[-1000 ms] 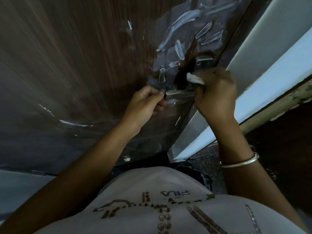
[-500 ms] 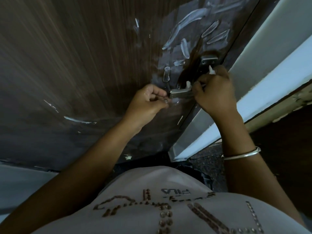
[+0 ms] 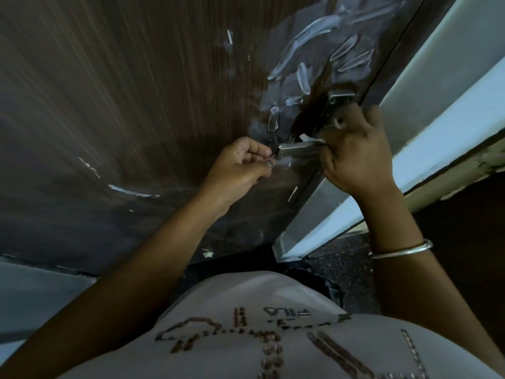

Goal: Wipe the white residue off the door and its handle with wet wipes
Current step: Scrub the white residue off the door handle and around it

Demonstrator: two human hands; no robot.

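A dark wood-grain door point(image 3: 136, 91) fills the upper left, smeared with white residue point(image 3: 303, 42) above the metal lever handle point(image 3: 297, 149). My left hand point(image 3: 240, 168) pinches the free end of the handle with thumb and fingers. My right hand point(image 3: 352, 151) is closed around a white wet wipe point(image 3: 308, 138), pressing it on the handle near its metal backplate point(image 3: 337, 101). Most of the wipe is hidden inside my fist.
More white streaks point(image 3: 128, 190) mark the door at lower left. A white door frame point(image 3: 426, 127) runs diagonally on the right beside the door's edge. Dark speckled floor point(image 3: 347, 258) lies below, and my light shirt point(image 3: 246, 337) fills the bottom.
My right hand has slid with the wipe from above the handle down along it toward the backplate. My left hand stays on the handle's end.
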